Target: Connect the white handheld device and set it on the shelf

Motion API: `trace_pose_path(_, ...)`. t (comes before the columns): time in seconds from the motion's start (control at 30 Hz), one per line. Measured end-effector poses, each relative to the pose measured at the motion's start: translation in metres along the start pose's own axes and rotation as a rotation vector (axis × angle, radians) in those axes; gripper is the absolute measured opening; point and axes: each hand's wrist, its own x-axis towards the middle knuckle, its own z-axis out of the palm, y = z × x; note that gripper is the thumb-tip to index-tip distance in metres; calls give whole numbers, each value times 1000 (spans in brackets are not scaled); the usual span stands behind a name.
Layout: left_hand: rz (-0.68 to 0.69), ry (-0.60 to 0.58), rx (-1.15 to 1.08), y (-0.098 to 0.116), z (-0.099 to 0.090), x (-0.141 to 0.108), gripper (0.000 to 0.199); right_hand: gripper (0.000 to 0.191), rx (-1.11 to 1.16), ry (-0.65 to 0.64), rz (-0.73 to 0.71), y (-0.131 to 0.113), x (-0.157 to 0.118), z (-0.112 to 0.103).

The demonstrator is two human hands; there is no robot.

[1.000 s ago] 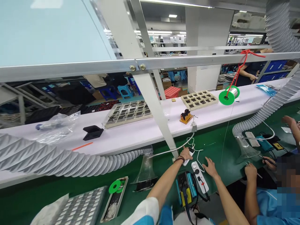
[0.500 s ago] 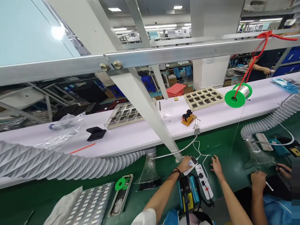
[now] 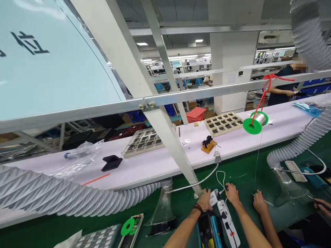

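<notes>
Left end: a grey ribbed extraction hose [image 3: 49,193] runs along the front edge of the white table [image 3: 165,165], ending in a clear funnel hood [image 3: 162,213]. A green solder reel [image 3: 128,227] lies in a metal tray at the lower border.

The left hand [image 3: 204,201] is at the centre, its fingers curled onto a white handheld meter [image 3: 215,197] with a dark display. The right hand [image 3: 232,194] rests just beside it, fingers loosely spread and holding nothing visible, near a white cable loop [image 3: 221,181] and above a white power strip [image 3: 228,222]. Compared with the earlier frame, the hands stand slightly closer together. Green mat [image 3: 244,181] extends between the right hand and a co-worker's hand [image 3: 260,203], which is well apart and pinching a thin pen-like tool.

On the table behind, beyond the rim, stand a tan grid tray [image 3: 223,123] and a green-flanged solder spool [image 3: 254,124] tied with red cord.
</notes>
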Motion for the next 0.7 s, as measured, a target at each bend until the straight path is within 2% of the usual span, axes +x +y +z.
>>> trace_pose_path(0.07, 6, 14, 38, 12, -17, -20, 71, 50, 31, 93, -112, 4, -19, -10)
trace_pose_path(0.13, 11, 35, 87, 24, -35, -47, 78, 74, 78, 165, -287, 3, -42, -24)
trace_pose_path(0.23, 72, 97, 162, 39, -69, -97, 91, 103, 134, 167, -606, -14, -79, -54)
trace_pose_path(0.33, 269, 166, 200, 48, -121, -154, 91, 111, 159, 101, -900, -50, -112, -99)
trace_pose_path(0.4, 413, 199, 184, 55, -163, -190, 86, 107, 192, 121, -993, -79, -128, -134)
trace_pose_path(0.43, 485, 230, 165, 58, -183, -206, 82, 101, 213, 155, -1003, -94, -134, -153)
trace_pose_path(0.5, 698, 408, -19, 64, -215, -231, 80, 88, 257, 261, -955, -120, -140, -189)
trace_pose_path(0.57, 769, 612, -270, 65, -226, -248, 74, 80, 296, 391, -822, -141, -137, -220)
trace_pose_path(0.63, 696, 702, -491, 56, -214, -256, 65, 78, 316, 510, -623, -157, -123, -245)
trace_pose_path(0.7, 594, 623, -637, 37, -184, -257, 57, 77, 296, 581, -413, -168, -98, -267)
